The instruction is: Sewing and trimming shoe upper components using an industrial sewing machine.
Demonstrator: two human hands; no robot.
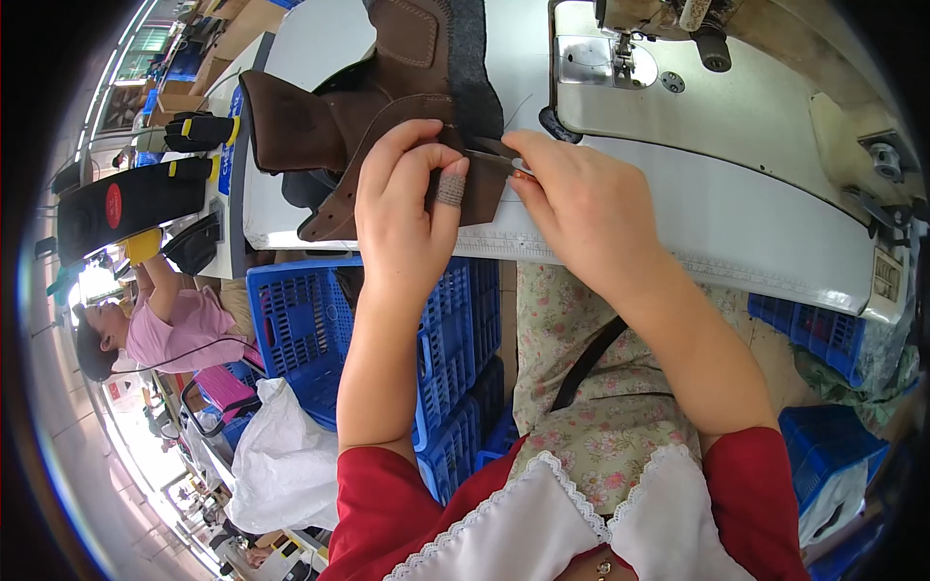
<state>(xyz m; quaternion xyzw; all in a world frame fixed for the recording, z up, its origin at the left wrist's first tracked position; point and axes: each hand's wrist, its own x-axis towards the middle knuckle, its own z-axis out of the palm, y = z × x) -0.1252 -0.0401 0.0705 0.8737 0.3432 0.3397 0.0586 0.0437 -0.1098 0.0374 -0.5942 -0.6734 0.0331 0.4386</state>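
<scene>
A brown leather boot upper (pixel 417 121) with dark grey lining (pixel 470 68) lies across the left part of the white sewing table. My left hand (pixel 402 208) is closed on its near edge, fingertips pressing the leather; grey tape wraps one finger. Just right of it, my right hand (pixel 591 198) pinches small metal thread snips (pixel 520 167), mostly hidden by the fingers. Their narrow blades point left and lie against the leather edge beside my left fingertips. A thin loose thread (pixel 518 113) rises near the lining.
A sewing machine (pixel 717 116) occupies the right of the table (pixel 678 194), its needle area at the back. Blue plastic crates (pixel 300 320) stand below on the left, with a white bag (pixel 281 460) beside them. Another person in pink (pixel 184 329) works at far left.
</scene>
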